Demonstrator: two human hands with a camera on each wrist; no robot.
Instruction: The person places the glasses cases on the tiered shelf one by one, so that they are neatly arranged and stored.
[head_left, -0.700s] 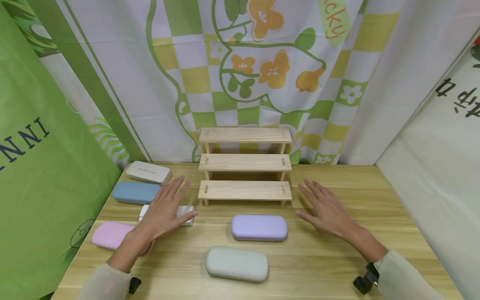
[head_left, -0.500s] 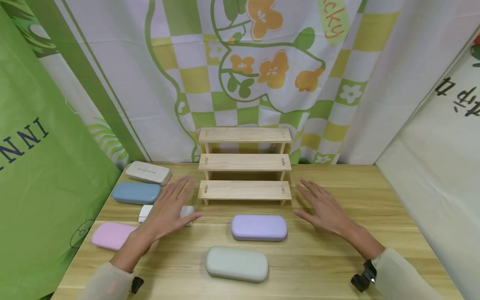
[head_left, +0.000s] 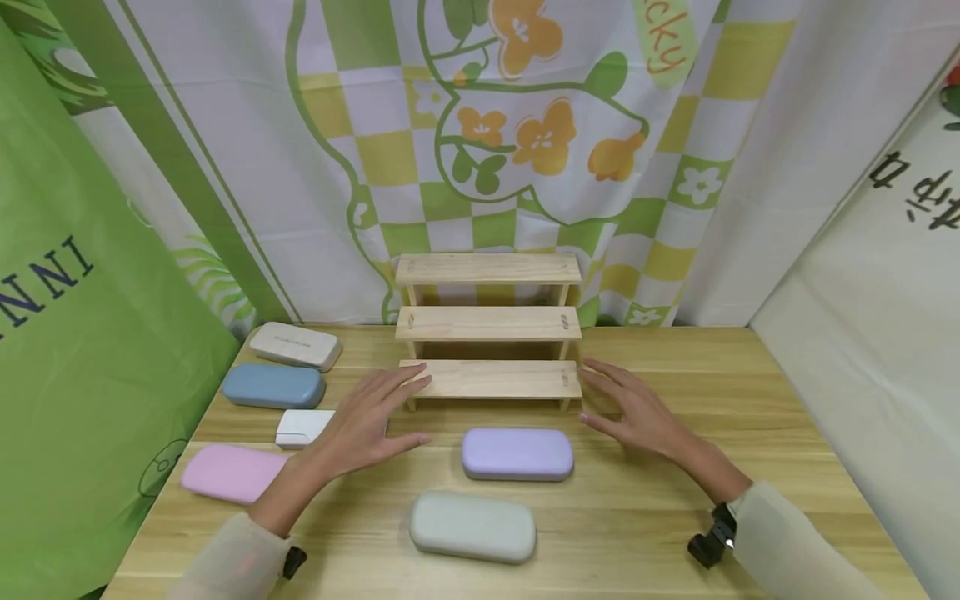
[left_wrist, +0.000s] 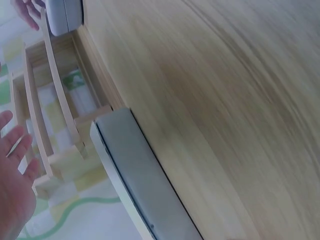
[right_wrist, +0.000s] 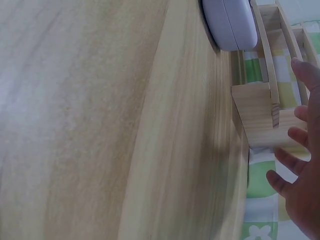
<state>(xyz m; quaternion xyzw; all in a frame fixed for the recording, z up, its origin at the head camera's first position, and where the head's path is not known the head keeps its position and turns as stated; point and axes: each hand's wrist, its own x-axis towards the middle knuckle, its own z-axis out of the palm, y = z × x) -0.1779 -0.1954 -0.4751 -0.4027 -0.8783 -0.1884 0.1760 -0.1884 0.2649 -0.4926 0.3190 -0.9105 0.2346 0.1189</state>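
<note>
A three-step wooden display rack point(head_left: 491, 379) stands at the back of the table. My left hand point(head_left: 367, 425), fingers spread, overlaps the left end of its lowest step in the head view. On the other side my right hand point(head_left: 637, 417) is near the step's right end, also with fingers extended and nothing held. In front of the rack lies a lilac glasses case point(head_left: 517, 454), and nearer me a pale grey-green glasses case point(head_left: 472, 527). A white case point(head_left: 303, 428) sits partly hidden behind my left hand. Part of the rack also shows in the right wrist view beside my right fingers point(right_wrist: 290, 162).
Along the left of the wooden table point(head_left: 637, 533) lie a cream case point(head_left: 296, 345), a blue case point(head_left: 273, 385) and a pink case point(head_left: 232, 472). A patterned curtain point(head_left: 510, 150) hangs right behind the rack, with a green cloth point(head_left: 90, 375) on the left.
My left hand has moved right, from over the cases to the rack's left end, uncovering more of the blue and pink cases. The right hand has shifted slightly left toward the rack.
</note>
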